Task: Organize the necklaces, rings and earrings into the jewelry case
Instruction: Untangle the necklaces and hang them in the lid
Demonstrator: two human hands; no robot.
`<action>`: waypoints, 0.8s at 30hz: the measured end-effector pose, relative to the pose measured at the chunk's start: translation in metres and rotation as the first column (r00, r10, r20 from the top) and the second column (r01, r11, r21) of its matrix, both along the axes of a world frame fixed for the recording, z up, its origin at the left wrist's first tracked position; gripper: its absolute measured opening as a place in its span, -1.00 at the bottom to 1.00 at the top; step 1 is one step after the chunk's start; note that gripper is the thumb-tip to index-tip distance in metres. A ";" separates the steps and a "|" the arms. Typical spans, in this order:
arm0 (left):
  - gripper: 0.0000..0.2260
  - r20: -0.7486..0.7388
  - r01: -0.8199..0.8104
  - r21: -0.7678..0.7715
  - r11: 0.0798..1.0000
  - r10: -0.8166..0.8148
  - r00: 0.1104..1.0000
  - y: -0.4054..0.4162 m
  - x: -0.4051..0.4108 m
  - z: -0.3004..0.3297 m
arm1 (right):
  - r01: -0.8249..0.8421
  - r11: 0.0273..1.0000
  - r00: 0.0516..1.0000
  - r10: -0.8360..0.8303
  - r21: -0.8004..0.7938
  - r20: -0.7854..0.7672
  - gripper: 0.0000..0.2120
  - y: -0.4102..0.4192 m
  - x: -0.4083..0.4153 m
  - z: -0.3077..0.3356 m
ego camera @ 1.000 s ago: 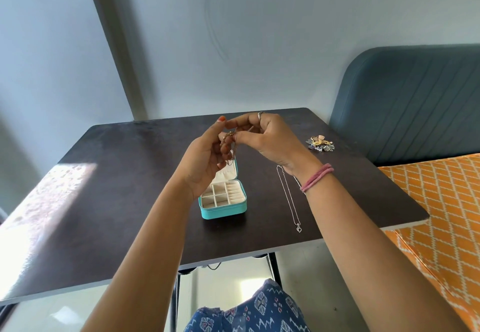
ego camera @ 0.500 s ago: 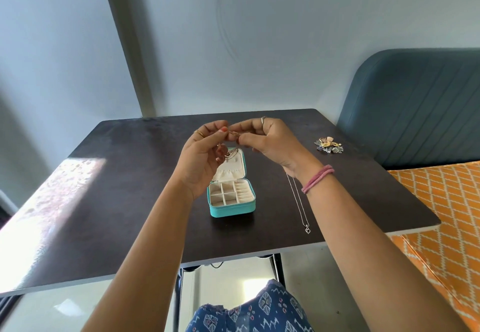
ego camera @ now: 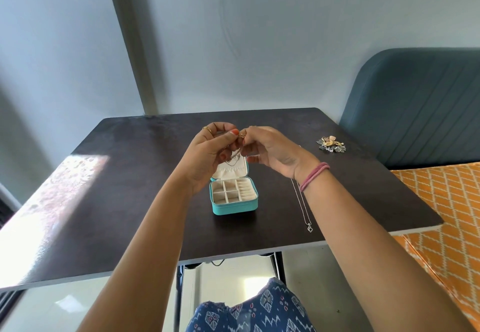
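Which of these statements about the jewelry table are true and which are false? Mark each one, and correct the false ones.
1. The jewelry case is open on the table. True.
2. The silver necklace with the pendant lies inside the case. False: it lies stretched on the table to the right of the case.
3. Both the left hand and the right hand pinch a gold chain above the case. True.
4. The pile of small jewelry sits at the table's left edge. False: it sits near the far right corner.
5. The case's visible bottom compartments hold rings. False: they look empty.
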State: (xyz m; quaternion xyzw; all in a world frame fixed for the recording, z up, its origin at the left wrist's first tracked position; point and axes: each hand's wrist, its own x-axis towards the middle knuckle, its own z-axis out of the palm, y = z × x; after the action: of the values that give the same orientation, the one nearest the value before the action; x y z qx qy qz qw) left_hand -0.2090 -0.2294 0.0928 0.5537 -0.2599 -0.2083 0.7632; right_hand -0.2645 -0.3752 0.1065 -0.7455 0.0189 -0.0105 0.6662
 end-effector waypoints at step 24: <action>-0.65 -0.075 -0.053 -0.003 0.999 0.053 0.996 0.006 0.027 -0.042 | 0.281 0.599 0.940 -0.014 -0.750 0.341 -0.85 0.003 0.016 0.010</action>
State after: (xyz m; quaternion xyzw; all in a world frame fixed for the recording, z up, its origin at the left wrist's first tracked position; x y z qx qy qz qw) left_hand -0.1816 -0.2233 0.0508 0.5506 -0.2169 -0.2078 0.7789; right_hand -0.2481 -0.3719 0.1163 -0.9468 -0.0268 -0.1863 0.2611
